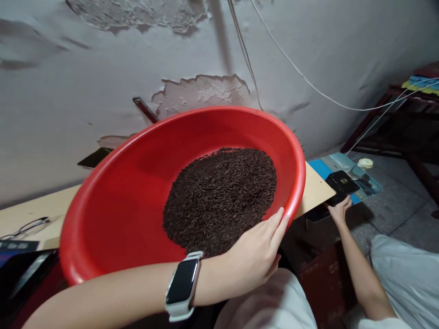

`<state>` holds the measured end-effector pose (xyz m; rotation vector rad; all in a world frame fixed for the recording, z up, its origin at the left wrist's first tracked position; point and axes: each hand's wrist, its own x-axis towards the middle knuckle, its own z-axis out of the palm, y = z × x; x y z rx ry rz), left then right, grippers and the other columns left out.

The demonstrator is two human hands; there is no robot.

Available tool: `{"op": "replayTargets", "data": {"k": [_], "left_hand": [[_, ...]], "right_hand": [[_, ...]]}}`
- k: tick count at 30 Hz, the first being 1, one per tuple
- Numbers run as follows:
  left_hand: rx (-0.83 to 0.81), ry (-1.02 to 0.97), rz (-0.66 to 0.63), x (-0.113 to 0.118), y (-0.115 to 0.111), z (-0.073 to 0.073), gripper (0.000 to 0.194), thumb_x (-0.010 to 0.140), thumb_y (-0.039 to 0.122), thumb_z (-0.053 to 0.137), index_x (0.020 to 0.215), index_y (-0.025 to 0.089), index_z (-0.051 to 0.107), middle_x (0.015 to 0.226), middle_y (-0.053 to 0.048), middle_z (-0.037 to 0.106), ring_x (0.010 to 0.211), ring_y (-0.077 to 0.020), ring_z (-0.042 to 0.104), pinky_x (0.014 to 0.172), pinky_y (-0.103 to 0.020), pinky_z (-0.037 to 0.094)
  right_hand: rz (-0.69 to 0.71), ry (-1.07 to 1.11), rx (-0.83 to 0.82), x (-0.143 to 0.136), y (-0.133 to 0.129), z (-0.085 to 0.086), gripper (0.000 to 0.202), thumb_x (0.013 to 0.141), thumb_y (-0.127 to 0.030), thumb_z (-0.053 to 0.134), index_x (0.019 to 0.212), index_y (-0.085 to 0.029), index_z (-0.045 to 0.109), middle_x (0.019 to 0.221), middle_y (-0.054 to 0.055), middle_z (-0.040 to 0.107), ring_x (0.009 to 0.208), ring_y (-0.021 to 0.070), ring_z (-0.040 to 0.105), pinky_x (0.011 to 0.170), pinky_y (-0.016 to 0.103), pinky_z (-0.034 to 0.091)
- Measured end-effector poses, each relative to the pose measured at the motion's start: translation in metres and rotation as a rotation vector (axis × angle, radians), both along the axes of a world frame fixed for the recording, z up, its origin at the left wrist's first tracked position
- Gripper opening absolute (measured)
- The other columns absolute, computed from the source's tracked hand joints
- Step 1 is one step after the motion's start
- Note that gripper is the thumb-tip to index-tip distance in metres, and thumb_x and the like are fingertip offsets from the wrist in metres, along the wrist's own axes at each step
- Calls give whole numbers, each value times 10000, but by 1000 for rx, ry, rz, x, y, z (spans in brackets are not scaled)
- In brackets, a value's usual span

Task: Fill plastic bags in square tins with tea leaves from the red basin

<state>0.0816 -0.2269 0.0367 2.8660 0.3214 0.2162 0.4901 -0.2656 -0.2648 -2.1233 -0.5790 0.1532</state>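
Note:
A large red basin (113, 205) stands tilted, with a heap of dark, shredded brown material (222, 196) lying in its right and lower part. My left hand (254, 256), with a white-banded smartwatch (183, 285) on the wrist, grips the basin's near right rim. Its fingers lie over the edge and the thumb is mostly hidden below. Farther right, my right hand (339, 211) holds the near edge of a flat black object (344, 182) beside a blue printed sheet (372, 185). What its fingers do underneath cannot be seen.
Under the basin runs a pale board (312, 189). Glasses (32, 224) and dark items lie at the left. Behind is a peeling wall (113, 68) with hanging cables. A dark red rack (387, 98) stands at the right, and a pale round object (365, 163) lies near the sheet.

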Motion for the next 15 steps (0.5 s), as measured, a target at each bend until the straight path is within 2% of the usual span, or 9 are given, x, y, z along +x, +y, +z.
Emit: {"op": "replayTargets", "data": {"k": [2, 3, 6, 8, 10, 11, 13, 15], "left_hand": [[-4, -5, -7, 0, 0, -1, 798, 806, 104, 503, 1473, 16, 74, 1495, -289, 293, 1376, -346, 344, 1067, -461, 425], [-5, -8, -11, 0, 0, -1, 799, 809, 106, 500, 1473, 10, 67, 1498, -294, 283, 1374, -347, 346, 1066, -457, 425], [-6, 5, -19, 0, 0, 1, 784, 822, 117, 491, 1469, -4, 65, 1501, -303, 265, 1358, -351, 368, 1059, -444, 428], [0, 23, -24, 0, 0, 3, 753, 833, 127, 487, 1458, -20, 94, 1498, -310, 264, 1347, -353, 382, 1052, -437, 432], [13, 22, -26, 1, 0, 6, 716, 848, 143, 480, 1447, -33, 129, 1496, -312, 268, 1342, -346, 390, 1047, -429, 431], [22, 15, -29, 2, 0, 7, 705, 853, 149, 478, 1442, -39, 141, 1491, -312, 279, 1341, -339, 393, 1042, -423, 433], [52, -1, -32, 3, 0, 10, 689, 858, 164, 480, 1434, -52, 168, 1472, -305, 324, 1327, -323, 410, 1017, -404, 445], [110, -11, -31, 5, -1, 11, 657, 867, 189, 481, 1416, -64, 223, 1436, -295, 387, 1287, -306, 451, 975, -377, 461]], "right_hand": [[-32, -64, 34, -12, -6, 6, 1283, 488, -642, 719, 1427, -25, 101, 1465, 335, 69, 1401, 474, 60, 1120, 598, 138], [-66, -108, 77, -19, -11, 12, 1201, 525, -628, 699, 1416, -39, 150, 1457, 319, 145, 1396, 460, 126, 1114, 607, 166], [-228, -203, 313, -45, -27, 47, 830, 666, -489, 639, 1339, -129, 312, 1359, 229, 398, 1290, 374, 410, 1035, 584, 365], [-309, -268, 521, -64, -33, 87, 575, 727, -348, 626, 1249, -225, 419, 1268, 162, 509, 1212, 322, 514, 981, 549, 448], [-251, -364, 768, -86, -31, 136, 402, 766, -243, 604, 1156, -281, 511, 1185, 124, 574, 1142, 302, 574, 964, 537, 467], [-244, -413, 901, -97, -27, 162, 352, 746, -201, 622, 1084, -286, 567, 1081, 103, 622, 1052, 302, 621, 945, 542, 476], [-133, -441, 991, -122, -14, 211, 272, 750, -177, 635, 1002, -278, 637, 891, 66, 649, 870, 279, 670, 877, 527, 505], [75, -398, 969, -149, 3, 254, 194, 797, -215, 632, 985, -256, 655, 821, 51, 641, 768, 241, 666, 806, 482, 526]]}}
